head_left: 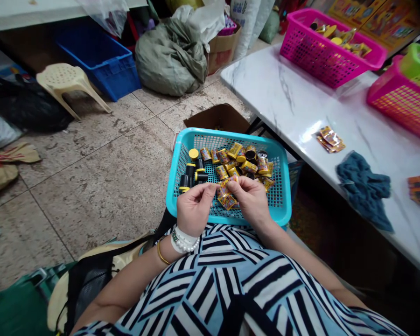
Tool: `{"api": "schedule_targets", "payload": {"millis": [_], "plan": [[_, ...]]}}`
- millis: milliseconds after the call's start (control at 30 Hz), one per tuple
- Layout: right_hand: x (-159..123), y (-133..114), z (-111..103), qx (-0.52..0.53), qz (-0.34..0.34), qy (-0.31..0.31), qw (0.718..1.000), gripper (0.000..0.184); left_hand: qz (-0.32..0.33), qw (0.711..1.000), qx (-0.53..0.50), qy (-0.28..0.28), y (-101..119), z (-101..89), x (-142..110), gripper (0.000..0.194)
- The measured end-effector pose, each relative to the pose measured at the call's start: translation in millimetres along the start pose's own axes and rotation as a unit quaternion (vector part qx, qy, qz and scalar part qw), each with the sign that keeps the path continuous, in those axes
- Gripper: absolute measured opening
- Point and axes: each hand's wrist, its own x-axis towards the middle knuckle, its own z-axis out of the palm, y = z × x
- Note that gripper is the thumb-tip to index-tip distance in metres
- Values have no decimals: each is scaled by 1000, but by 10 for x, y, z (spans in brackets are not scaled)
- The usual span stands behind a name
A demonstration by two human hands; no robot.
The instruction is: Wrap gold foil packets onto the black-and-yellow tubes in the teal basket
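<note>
A turquoise plastic basket (171, 186) rests at my lap. Over its near half, my left hand (195, 209) and my right hand (251, 198) meet with fingertips pinched. A yellow-orange printed wrapper (227, 198) hangs between them. My right thumb and fingers grip its upper edge, and my left fingertips pinch at its left edge. Small black canisters (191, 170) with yellow lids lie in the basket's left part. On the right side are several canisters (249, 166) in yellow printed wrapping, with loose wrappers (268, 183) by them. My fingers hide part of the pile.
A white marble-patterned table (266, 79) stands at right, bearing pink baskets (318, 60), a wrapper stack (331, 139) and a blue cloth (364, 186). An open cardboard box (217, 116) sits beyond my basket. A stool (65, 77), blue crate (108, 70) and sack (171, 58) occupy the floor.
</note>
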Motion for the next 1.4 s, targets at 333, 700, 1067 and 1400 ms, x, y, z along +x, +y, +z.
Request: {"api": "schedule_targets", "payload": {"millis": [333, 700, 1067, 1400], "plan": [[-22, -5, 22, -21, -36, 22, 999, 32, -60, 995, -78, -24, -71, 26, 26, 34], [-48, 108, 24, -73, -144, 28, 987, 24, -118, 983, -137, -35, -79, 55, 93, 33], [-36, 92, 32, -39, -132, 45, 989, 26, -62, 991, -122, -2, -85, 41, 31, 25], [-36, 143, 34, -80, -185, 15, 979, 23, -54, 993, -103, -19, -102, 31, 45, 24]]}}
